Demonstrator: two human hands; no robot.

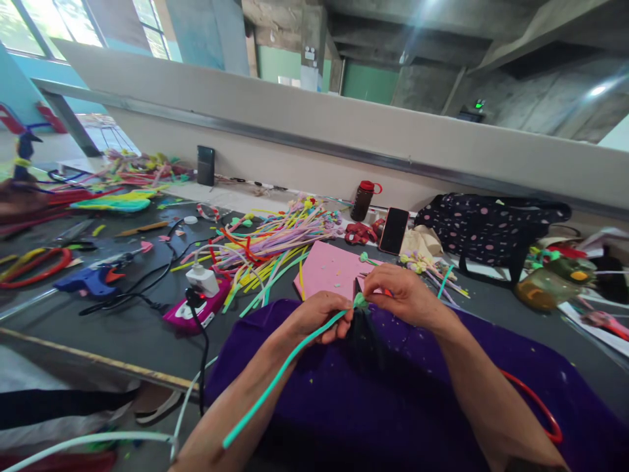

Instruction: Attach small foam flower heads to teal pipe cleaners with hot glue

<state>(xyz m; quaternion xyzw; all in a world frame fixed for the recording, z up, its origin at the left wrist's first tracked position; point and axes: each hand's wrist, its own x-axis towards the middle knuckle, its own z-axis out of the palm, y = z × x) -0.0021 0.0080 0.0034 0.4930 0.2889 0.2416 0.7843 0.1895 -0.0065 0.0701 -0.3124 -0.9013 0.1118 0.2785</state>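
A long mint-green pipe cleaner (282, 370) runs down across my left forearm, its upper end worked into a small pale-green knot or bud (360, 300). My left hand (322, 316) pinches it just below that bud. From the other side, the closed fingertips of my right hand (405, 293) meet at the bud and appear to grip it. An orange-red bit and a dark pointed shape show by the right fingers; what they belong to I cannot make out. Beneath both hands lies a purple cloth (314, 393). A pink sheet (324, 269) with small scraps sits just beyond.
Bundled pipe-cleaner stems (289, 236) lie behind the pink sheet. Left are a purple power strip (196, 314), its cables and a blue glue gun (91, 280). A phone (394, 231), bottle (362, 202), dotted bag (491, 229) and jug (555, 282) stand rightward. Another person's hand (19, 200) is far left.
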